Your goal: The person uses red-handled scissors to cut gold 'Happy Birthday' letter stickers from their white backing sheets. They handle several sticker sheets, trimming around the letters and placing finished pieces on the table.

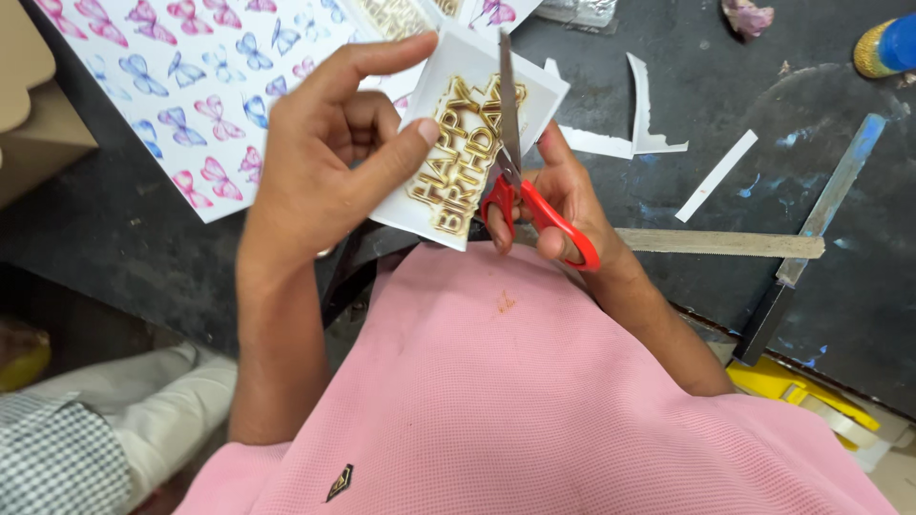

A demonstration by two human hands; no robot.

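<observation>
Far left: cardboard box edge (29, 105), and below it another person's checked sleeve (52, 463) and light trousers (153, 405). Butterfly sticker sheet (191, 86), pink and blue prints on white, lies flat on the dark tabletop (840, 286), upper left. Left hand (320, 162) is closed in a pinch on the white card (477, 133): thumb on the face of the card, index finger curled over its top edge, other fingers folded behind. Card bears raised gold lettering and is held tilted above the person's lap, over the pink shirt (496, 381), off the tabletop. Right hand (563, 200) grips red-handled scissors (520, 181), fingers through the loops; blades point up, nearly shut, lying across the card's right part, through the lettering area. Right of the hands: white paper offcuts (649, 124) scattered on the tabletop, one long strip (718, 175) lying apart. Metal saw blade (725, 243) lies flat, running right from behind the right wrist. Blue-smeared flat bar (811, 229) crosses its end diagonally. Top right corner: blue-capped bottle (892, 46). Yellow tape dispenser (806, 396) at the tabletop edge, lower right.
</observation>
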